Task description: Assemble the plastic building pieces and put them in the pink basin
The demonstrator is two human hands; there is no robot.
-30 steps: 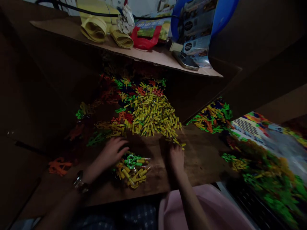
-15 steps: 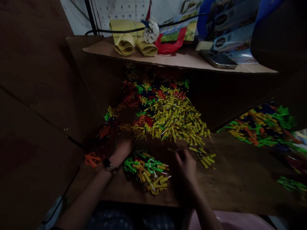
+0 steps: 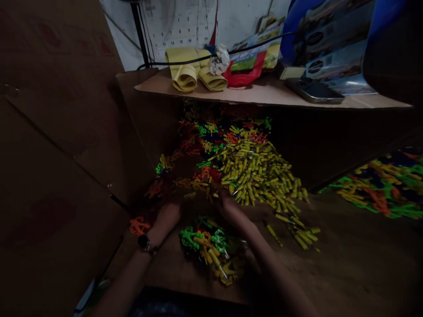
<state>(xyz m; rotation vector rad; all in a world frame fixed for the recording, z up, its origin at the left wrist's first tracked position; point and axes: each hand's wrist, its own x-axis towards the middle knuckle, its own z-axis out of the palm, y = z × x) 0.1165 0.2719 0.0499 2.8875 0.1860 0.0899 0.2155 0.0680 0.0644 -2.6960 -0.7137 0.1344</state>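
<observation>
My left hand (image 3: 168, 216), with a watch on its wrist, is over the table left of centre, near orange and dark red plastic figures. Its fingers are lost in the dark, so any hold is hidden. My right hand (image 3: 230, 210) reaches to the near left edge of a heap of yellow tube-like pieces (image 3: 256, 165); its fingertips are blurred in shadow. Between my forearms lies a small pile of green and yellow plastic figures (image 3: 190, 237) with yellow tubes among them. One orange figure (image 3: 139, 226) lies beside my left wrist.
Cardboard walls (image 3: 59, 176) stand at the left and behind. A cardboard shelf (image 3: 257, 97) above holds rolled yellow sheets (image 3: 185, 78), a phone (image 3: 315, 91) and a red strap (image 3: 244, 80). More coloured figures (image 3: 380, 185) lie at the right. A few yellow tubes (image 3: 302, 237) lie apart from the heap.
My right hand has moved left and forward, from right of the small pile to the heap's edge. One yellow tube now lies apart on the table at the right. The view has shifted.
</observation>
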